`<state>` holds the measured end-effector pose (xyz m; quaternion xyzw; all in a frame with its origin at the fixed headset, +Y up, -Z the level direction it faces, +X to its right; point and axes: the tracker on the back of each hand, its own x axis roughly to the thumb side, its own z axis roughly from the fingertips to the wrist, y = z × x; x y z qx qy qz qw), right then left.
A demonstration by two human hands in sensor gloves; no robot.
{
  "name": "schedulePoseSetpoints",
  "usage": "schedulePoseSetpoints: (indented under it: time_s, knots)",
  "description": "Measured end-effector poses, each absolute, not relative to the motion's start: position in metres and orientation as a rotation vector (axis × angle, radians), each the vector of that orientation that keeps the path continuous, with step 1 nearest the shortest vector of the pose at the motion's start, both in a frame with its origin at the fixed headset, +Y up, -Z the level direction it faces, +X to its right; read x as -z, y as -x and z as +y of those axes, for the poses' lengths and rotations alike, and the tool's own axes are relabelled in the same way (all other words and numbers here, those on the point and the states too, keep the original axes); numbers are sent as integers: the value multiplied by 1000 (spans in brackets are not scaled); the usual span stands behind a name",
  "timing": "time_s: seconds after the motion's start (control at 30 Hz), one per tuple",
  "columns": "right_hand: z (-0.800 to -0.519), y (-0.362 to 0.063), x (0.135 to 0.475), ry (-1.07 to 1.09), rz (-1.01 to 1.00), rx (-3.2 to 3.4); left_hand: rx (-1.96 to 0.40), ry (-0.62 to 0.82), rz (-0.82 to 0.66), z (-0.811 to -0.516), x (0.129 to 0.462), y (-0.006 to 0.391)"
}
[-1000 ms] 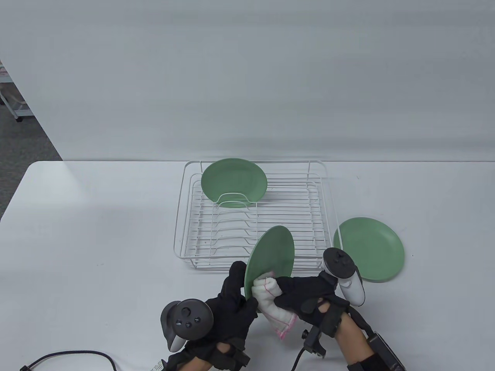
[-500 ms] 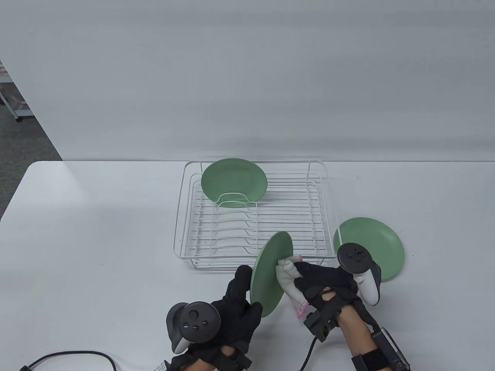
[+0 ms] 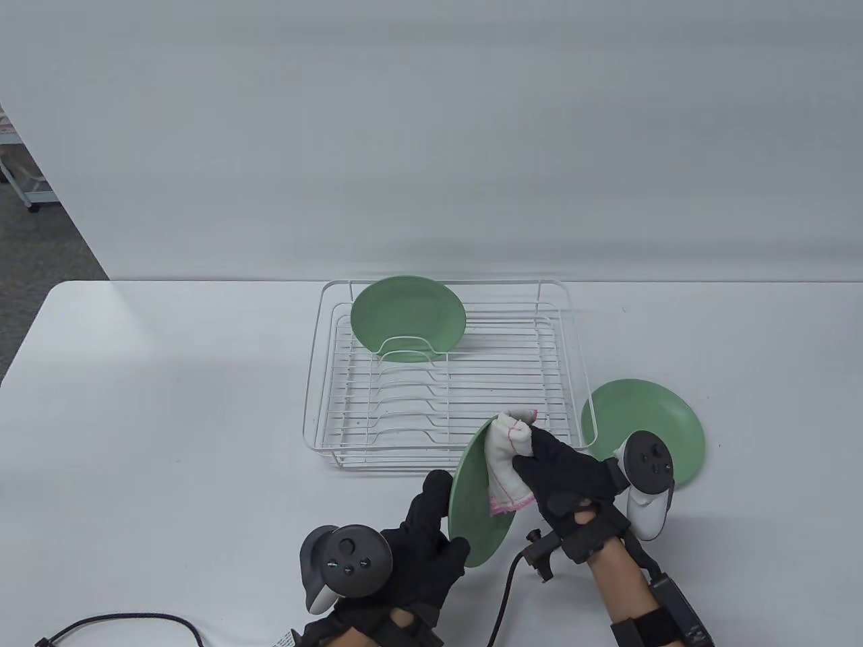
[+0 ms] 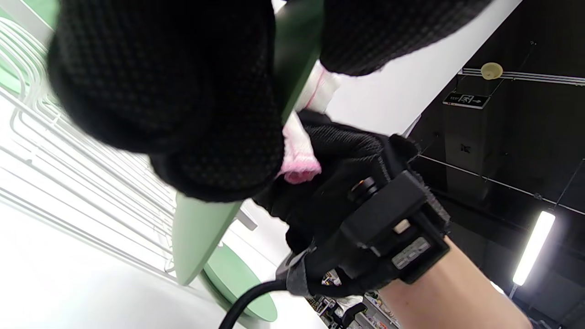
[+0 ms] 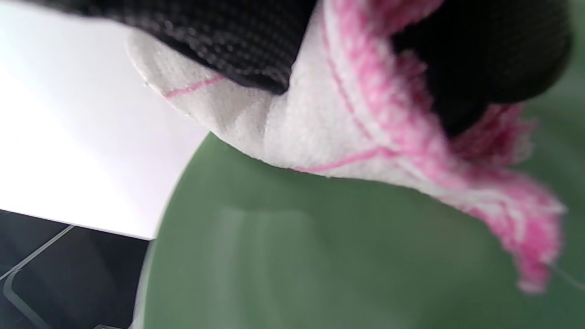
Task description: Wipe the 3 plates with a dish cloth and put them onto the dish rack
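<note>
Cloth against a green plate held on edge at the near side of the dish rack.

Table view: the left hand grips the tilted plate by its lower rim, above the desk; the right hand clutches the dish cloth against its face. A second plate stands in the dish rack; a third plate lies flat just beside it.
Left wrist view: fingers curl round the plate's edge.
Right wrist view: cloth bunched in the fingers, touching the plate.

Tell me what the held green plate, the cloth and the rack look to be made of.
Round green plate: matte, uniform colour, dull sheen; likely plastic or melamine.
White pink-edged dish cloth: soft woven fabric, fuzzy fraying hem.
White wire dish rack: thin bent rods, smooth white coating; probably coated metal.
</note>
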<state>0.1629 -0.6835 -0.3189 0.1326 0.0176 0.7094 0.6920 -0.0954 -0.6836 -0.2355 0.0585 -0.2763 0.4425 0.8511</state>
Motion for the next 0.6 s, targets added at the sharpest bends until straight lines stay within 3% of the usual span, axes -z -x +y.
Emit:
schedulePoseSetpoints:
  time_s: [0.4,0.6]
  knots:
    - [-676,-136,305,-490,205,-1538,-952,-146,-572,-685,234,94]
    - [-687,-126,303,-517,457,-1604,-980,-206,-541,-681,235,104]
